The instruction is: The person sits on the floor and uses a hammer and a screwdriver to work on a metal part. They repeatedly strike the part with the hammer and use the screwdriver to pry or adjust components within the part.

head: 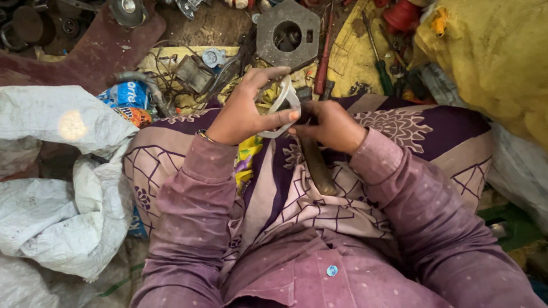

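My left hand [245,111] grips a pale, whitish plastic ring-shaped part [281,108], thumb on its lower edge and fingers curled over the top. My right hand [331,125] is closed around a tool with a long brown wooden handle [317,165] that runs down over my lap; its working end is hidden behind the ring and my fingers. Both hands meet above my knees, which are covered by a purple and cream patterned cloth [399,128].
A grey hexagonal metal plate with a round hole [288,35] lies just beyond the hands. Screwdrivers [379,57], wires and small metal parts clutter the floor. White woven sacks [63,188] lie left, a yellow cloth [491,51] at the right.
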